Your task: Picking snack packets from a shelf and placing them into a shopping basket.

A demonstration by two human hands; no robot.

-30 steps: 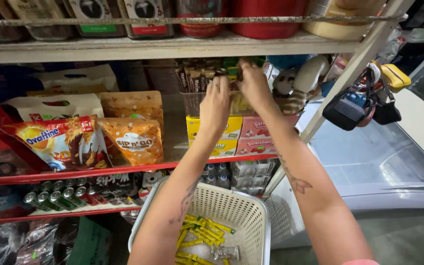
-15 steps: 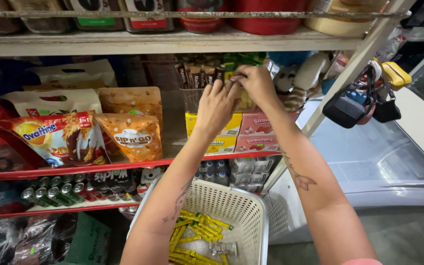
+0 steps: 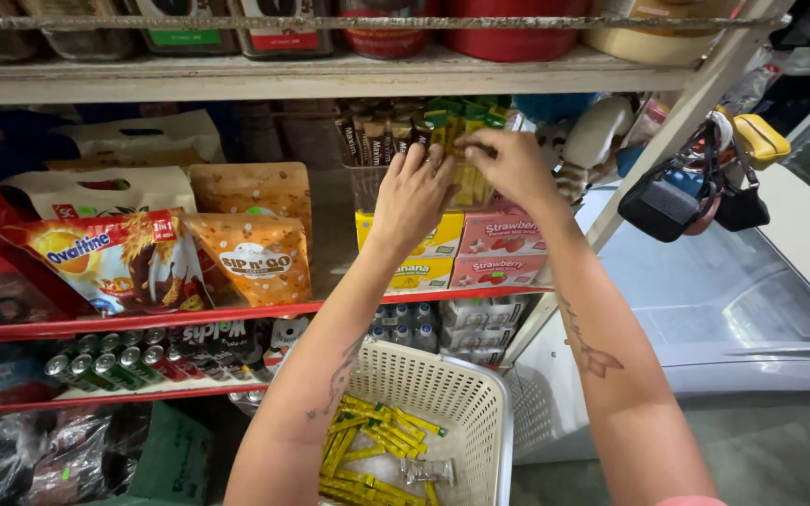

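Note:
Both my hands are raised to a clear plastic tub (image 3: 365,190) on the middle shelf. The tub holds upright brown stick sachets (image 3: 377,141) and yellow-and-green stick sachets (image 3: 466,131). My right hand (image 3: 515,169) pinches the yellow-and-green sachets from the right. The fingers of my left hand (image 3: 412,194) lie flat against the same sachets at the tub's front, gripping nothing that I can see. Below my forearms stands a white plastic basket (image 3: 452,389) with several yellow stick sachets (image 3: 367,445) and a small clear packet (image 3: 430,471) in it.
Yellow and pink cartons (image 3: 499,251) are stacked under the tub. Orange snack pouches (image 3: 253,253) and a drink-mix bag (image 3: 110,267) stand to the left, with cans (image 3: 105,365) on the red-edged shelf below. Bags (image 3: 696,192) hang off the shelf post, and a chest freezer (image 3: 733,309) stands on the right.
Both hands dropped slightly and came together at the yellow-and-green sachets. The right hand moved from the tub's back to its right side. The view shifted slightly.

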